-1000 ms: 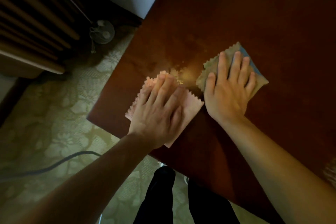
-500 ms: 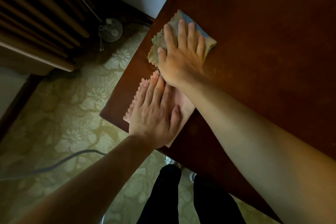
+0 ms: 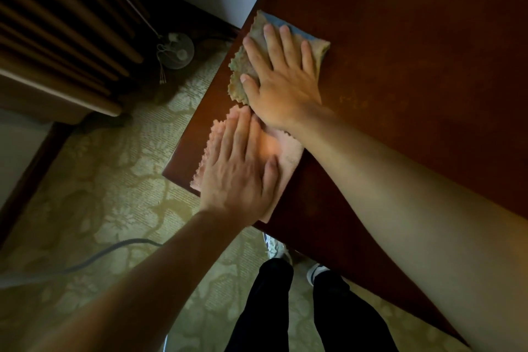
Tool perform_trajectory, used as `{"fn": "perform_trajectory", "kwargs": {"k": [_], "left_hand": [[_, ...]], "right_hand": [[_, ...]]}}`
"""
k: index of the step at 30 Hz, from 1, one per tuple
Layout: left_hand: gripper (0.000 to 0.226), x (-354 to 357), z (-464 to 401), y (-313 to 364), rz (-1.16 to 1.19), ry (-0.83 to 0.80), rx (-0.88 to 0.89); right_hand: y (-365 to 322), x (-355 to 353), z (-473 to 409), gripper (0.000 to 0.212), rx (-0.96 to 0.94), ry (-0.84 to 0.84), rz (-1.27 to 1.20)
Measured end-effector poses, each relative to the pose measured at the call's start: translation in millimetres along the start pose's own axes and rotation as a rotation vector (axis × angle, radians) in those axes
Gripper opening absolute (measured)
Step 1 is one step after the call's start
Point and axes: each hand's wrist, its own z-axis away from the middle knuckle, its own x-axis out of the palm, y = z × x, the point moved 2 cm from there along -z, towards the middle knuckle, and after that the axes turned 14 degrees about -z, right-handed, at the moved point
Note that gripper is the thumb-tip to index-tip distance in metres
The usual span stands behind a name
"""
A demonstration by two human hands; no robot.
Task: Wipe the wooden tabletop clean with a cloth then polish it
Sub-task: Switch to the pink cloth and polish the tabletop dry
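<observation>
Tabletop [image 3: 414,51], dark wood, fills the right of the view, its near-left corner under both hands. Right hand [image 3: 281,77] lies flat, fingers spread, pressing the tan-and-blue cloth [image 3: 243,66] at the table's left edge. A sec ago that cloth was further in, beside a bright sheen on the wood; since then it's swept left to the edge, w/ the forearm now crossing over. Left hand [image 3: 243,171] flat too, fingers together, thumb out, pressing the pink cloth [image 3: 288,148] near the corner, where it has stayed. Looks like wiping is mid-pass, left strip now covered; most of the top is prob. still to do, polish incl.
</observation>
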Motion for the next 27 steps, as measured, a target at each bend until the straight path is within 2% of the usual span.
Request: {"fn": "perform_trajectory", "kwargs": {"k": [14, 17, 19, 21, 22, 24, 27], "left_hand": [[0.07, 5.7, 3.6, -6.8, -0.027, 0.041, 0.007], [0.07, 6.6, 5.1, -5.9, -0.055, 0.027, 0.001], [0.07, 6.8, 9.2, -0.5, -0.06, -0.001, -0.025], [0.07, 8.0, 14.8, 11.1, -0.039, -0.017, -0.043], [0.069, 8.7, 17.2, 18.9, -0.023, -0.022, -0.039], [0.069, 10.7, 21.2, 37.9, -0.018, -0.039, 0.001], [0.074, 11.9, 20.1, 70.3, -0.065, -0.03, 0.079]], "right_hand": [[-7.7, 8.0, 26.7, 0.063, 0.007, 0.067, -0.019], [-7.7, 1.0, 25.7, 0.065, -0.002, 0.021, -0.095], [-5.3, -11.0, 29.5, 0.063, -0.009, 0.024, -0.265], [-2.5, -25.6, 44.7, 0.055, -0.012, 0.137, -0.529], [-1.2, -32.1, 59.0, 0.049, -0.014, 0.244, -0.631], [2.0, -40.6, 96.9, 0.037, 0.006, 0.468, -0.701], [8.7, -42.2, 153.0, 0.026, 0.024, 0.614, -0.722]]}}
